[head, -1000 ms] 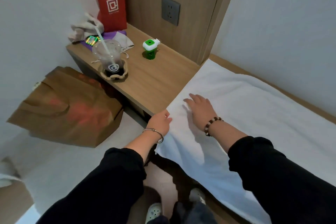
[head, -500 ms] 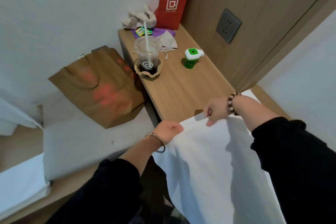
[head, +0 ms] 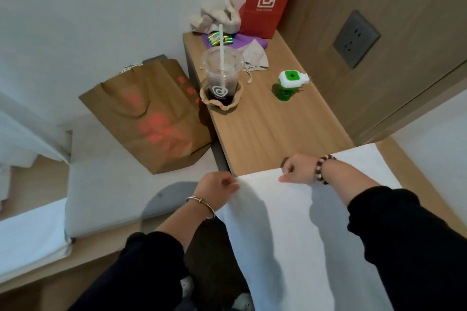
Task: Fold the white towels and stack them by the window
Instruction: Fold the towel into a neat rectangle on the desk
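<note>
Your left hand (head: 217,188) and right hand (head: 298,168) each pinch the top edge of the white towel (head: 290,240), which hangs below your grip. Swing it forward carelessly and it may sweep the cup (head: 222,76) beyond your left knuckles; a loose pinch drops a corner.

A small bedroom: a white-sheeted mattress (head: 106,199) on a low wooden frame (head: 75,257), a wooden bedside table (head: 273,134) carrying a takeaway cup (head: 222,78), and a wall socket (head: 355,39).

Black long sleeves (head: 151,272) on both arms, thin silver bangle (head: 201,201) at the left hand (head: 217,185), chunky brown-and-white bead bracelet (head: 322,167) at the right hand (head: 298,168).
</note>
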`<state>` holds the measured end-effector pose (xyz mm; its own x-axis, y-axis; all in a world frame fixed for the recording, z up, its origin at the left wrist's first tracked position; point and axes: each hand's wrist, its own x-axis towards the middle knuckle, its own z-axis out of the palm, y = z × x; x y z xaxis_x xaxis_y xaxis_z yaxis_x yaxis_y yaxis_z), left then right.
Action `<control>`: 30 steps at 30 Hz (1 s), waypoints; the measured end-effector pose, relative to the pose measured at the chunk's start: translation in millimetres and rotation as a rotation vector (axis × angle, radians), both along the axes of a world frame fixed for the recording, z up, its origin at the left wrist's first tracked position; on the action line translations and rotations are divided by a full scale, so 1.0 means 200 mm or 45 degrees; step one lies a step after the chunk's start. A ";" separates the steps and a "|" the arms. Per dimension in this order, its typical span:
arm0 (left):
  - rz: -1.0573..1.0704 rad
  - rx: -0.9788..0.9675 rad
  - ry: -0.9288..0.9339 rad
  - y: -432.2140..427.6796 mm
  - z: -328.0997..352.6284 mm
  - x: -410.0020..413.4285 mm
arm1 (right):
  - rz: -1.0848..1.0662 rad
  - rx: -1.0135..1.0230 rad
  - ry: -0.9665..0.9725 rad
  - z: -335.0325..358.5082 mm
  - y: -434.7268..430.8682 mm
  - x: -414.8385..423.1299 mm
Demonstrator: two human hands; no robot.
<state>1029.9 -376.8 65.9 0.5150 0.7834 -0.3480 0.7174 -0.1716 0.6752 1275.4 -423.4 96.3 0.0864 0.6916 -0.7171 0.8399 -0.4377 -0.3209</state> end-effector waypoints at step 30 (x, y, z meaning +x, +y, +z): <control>-0.265 0.379 0.043 -0.09 -0.02 0.58 | -0.143 -0.345 -0.141 0.21 -0.15 0.57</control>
<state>1145.1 -393.8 61.4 0.6661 0.7326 -0.1399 0.6674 -0.5017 0.5503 1389.2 -452.6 138.6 0.2395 0.4584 -0.8558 0.8048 -0.5868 -0.0891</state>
